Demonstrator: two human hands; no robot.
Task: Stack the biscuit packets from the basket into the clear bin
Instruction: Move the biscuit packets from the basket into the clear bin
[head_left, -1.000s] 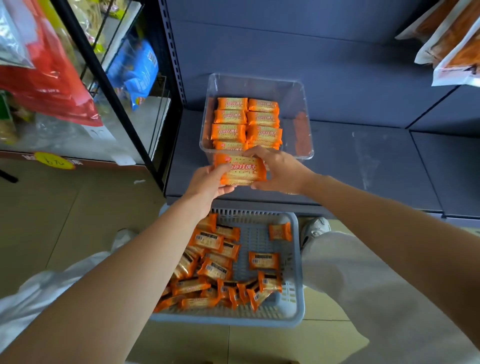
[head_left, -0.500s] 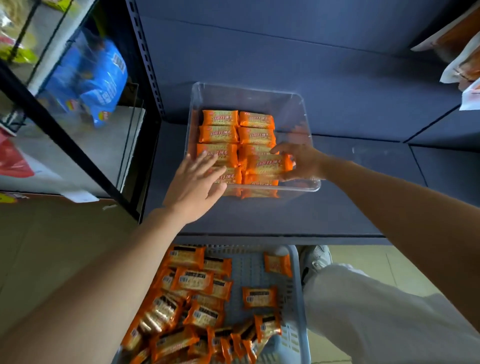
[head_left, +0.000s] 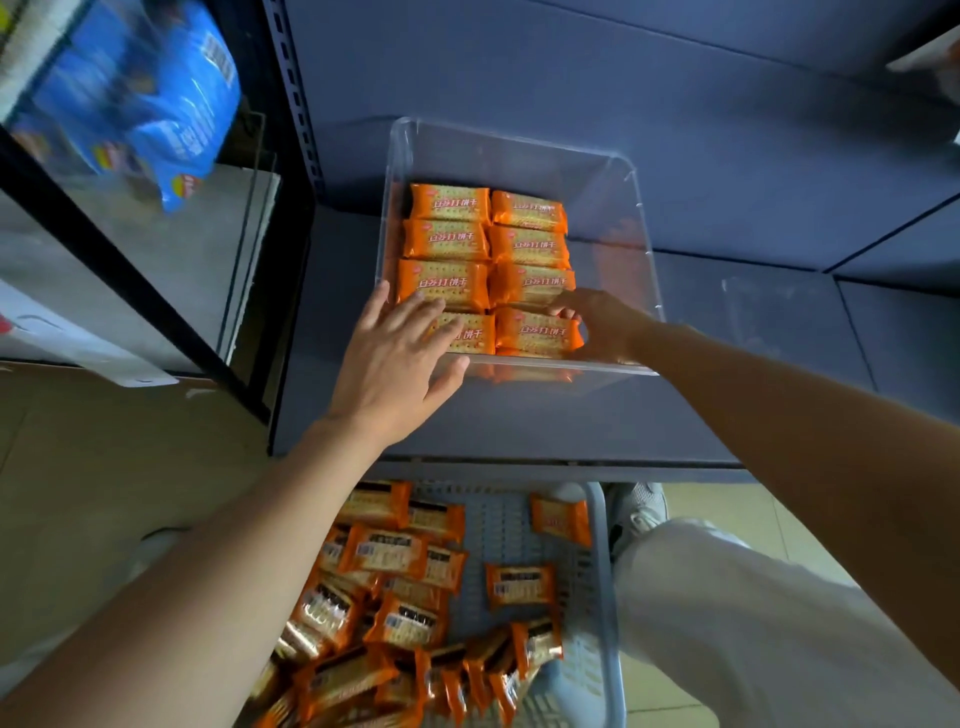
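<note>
The clear bin (head_left: 645, 244) stands on the dark grey shelf. Orange biscuit packets (head_left: 449, 239) lie in it in two columns, several rows deep. My left hand (head_left: 400, 358) reaches over the bin's near left corner, its straight fingers resting on the near-left packet (head_left: 470, 332). My right hand (head_left: 605, 325) is inside the bin, fingers curled over the right end of the near-right packet (head_left: 535, 332). On the floor below, the blue-grey basket (head_left: 605, 571) holds several loose packets (head_left: 519, 584), most heaped at its left.
The shelf (head_left: 519, 415) runs on to the right of the bin. A black upright post (head_left: 293, 156) and a glass panel (head_left: 249, 234) border the left, with blue snack bags (head_left: 140, 104) behind. My white trouser leg (head_left: 753, 623) and shoe (head_left: 639, 512) are beside the basket.
Both hands carried packets up from above the basket into the bin's near row. My left hand let go and now lies flat. The view has moved closer to the bin.
</note>
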